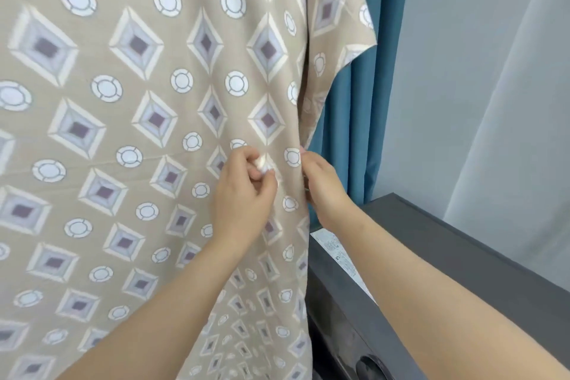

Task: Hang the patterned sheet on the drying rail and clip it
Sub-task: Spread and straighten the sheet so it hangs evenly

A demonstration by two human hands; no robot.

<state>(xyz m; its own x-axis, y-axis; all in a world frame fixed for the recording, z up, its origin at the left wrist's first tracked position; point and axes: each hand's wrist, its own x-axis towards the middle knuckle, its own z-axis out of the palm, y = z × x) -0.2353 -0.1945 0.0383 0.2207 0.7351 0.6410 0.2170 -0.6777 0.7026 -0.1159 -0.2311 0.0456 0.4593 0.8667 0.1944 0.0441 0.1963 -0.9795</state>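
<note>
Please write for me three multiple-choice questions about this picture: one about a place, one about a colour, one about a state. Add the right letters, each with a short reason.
1. Where does the blue curtain hang?
A. To the left of the sheet
B. Behind the sheet's right edge
C. In front of the sheet

2. What is the ground colour of the sheet?
A. Beige
B. Red
C. Green

3. What is the right hand doing?
A. Hanging free, away from the sheet
B. Gripping the sheet's right edge
C. Holding a cup

Answers:
1 B, because the blue folds show just past the sheet's right edge.
2 A, because beige fills the space between the diamonds and circles.
3 B, because its fingers curl round that edge.
</note>
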